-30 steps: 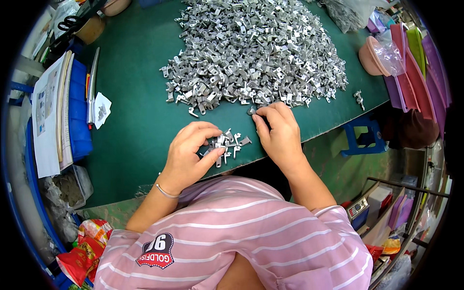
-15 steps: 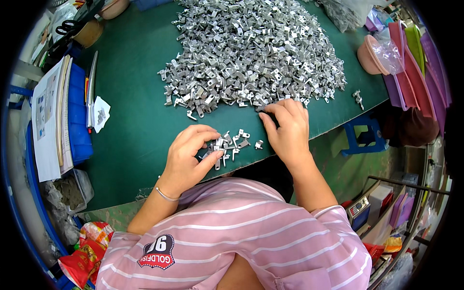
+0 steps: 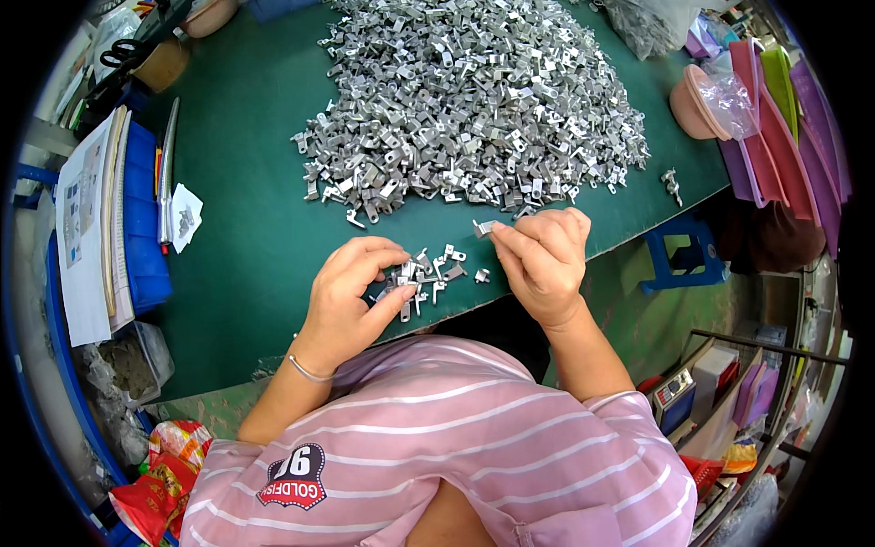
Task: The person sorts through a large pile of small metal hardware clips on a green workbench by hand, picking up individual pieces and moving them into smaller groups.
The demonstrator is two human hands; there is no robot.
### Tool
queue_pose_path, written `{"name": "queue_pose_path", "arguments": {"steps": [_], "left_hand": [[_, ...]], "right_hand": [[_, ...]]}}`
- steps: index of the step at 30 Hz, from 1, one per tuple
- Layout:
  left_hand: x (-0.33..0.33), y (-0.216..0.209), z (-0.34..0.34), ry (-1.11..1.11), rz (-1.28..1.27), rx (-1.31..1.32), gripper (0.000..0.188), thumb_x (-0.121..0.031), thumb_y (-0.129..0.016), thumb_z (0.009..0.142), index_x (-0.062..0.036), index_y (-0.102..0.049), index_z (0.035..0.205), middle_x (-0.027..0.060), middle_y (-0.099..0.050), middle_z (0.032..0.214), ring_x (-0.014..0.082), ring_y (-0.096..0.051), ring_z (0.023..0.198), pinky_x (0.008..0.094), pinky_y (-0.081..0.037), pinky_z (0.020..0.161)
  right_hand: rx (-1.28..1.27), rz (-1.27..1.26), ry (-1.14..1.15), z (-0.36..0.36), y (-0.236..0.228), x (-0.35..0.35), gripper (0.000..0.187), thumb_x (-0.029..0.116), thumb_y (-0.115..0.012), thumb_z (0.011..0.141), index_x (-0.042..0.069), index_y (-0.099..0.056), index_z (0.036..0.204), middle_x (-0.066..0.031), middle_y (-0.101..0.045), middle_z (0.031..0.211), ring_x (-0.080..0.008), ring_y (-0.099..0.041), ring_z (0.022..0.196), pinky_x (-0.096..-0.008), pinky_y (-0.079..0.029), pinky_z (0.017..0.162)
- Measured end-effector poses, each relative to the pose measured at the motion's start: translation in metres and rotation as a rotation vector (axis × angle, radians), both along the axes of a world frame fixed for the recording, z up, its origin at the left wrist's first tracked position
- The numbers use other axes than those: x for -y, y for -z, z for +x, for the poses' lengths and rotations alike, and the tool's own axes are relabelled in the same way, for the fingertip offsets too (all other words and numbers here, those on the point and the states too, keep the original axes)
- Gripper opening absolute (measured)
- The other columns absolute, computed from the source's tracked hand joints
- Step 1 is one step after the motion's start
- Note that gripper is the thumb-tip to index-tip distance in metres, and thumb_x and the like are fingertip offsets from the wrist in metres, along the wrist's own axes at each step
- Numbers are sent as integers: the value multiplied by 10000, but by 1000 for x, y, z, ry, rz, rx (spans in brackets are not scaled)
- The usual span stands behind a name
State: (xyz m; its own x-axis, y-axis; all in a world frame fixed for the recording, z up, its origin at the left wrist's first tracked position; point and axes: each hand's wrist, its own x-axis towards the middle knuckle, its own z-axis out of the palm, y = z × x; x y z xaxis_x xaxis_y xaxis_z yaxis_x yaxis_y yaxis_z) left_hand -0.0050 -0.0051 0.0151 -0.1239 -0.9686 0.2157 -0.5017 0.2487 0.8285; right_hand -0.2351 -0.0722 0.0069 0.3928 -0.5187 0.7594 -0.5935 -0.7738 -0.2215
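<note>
A large heap of small silver metal brackets (image 3: 474,109) covers the far middle of the green table. My right hand (image 3: 549,264) pinches one metal bracket (image 3: 485,228) between thumb and forefinger, just off the heap's near edge. My left hand (image 3: 351,287) is curled at the left side of a small cluster of brackets (image 3: 441,268) near the table's front edge. Its thumb and fingers close round some of these pieces, and the palm side is hidden. One bracket (image 3: 481,275) lies a little apart, between the cluster and my right hand.
Papers and a blue bin (image 3: 146,214) stand at the left. Stacked coloured trays (image 3: 775,137) and a pink bowl (image 3: 697,105) are at the right. A few brackets (image 3: 672,187) lie by the right table edge. Below is a blue stool (image 3: 679,255).
My right hand has drawn back from the heap's edge toward me, with a bracket now in its pinch. My left hand stays by the small cluster.
</note>
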Motion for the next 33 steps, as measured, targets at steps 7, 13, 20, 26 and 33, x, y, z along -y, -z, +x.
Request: {"name": "queue_pose_path", "arguments": {"steps": [7,13,20,26,33], "left_hand": [[1,1,-1,-7,-23,-9,263,-71,-726,693,-32,-637,937,83,-617,974,210,-579,768,296,-478,672],[0,1,0,13,-27,-13,283,-18,-716,689,-3,-625,956,89,-608,987,161,-541,752,262,-461,667],[0,2,0,12,-16,-3,282,-22,-721,686,-6,-626,951,91,-610,985,163,-547,758,263,-461,666],[1,1,-1,15,-41,-12,285,-21,-721,682,-6,-626,950,90,-610,982,162,-546,747,263,-463,666],[0,1,0,2,-15,-4,273,-52,-725,689,-23,-632,944,86,-615,974,198,-569,768,289,-474,669]], "right_hand": [[17,218,-86,2,-5,10,131,110,-745,670,93,-659,768,-15,-592,790,-196,-535,745,-342,-349,731],[-88,191,167,12,-1,28,126,103,-709,708,107,-647,818,-16,-570,805,-219,-522,783,-353,-344,744],[-87,195,157,16,-1,23,145,81,-703,690,109,-646,820,-5,-572,788,-208,-527,783,-360,-328,781],[61,40,-7,10,1,19,206,36,-723,641,94,-633,817,-9,-602,812,-203,-555,767,-353,-343,756],[46,54,-154,10,-5,6,190,24,-723,641,86,-631,795,-13,-610,810,-199,-556,709,-351,-359,727]]}}
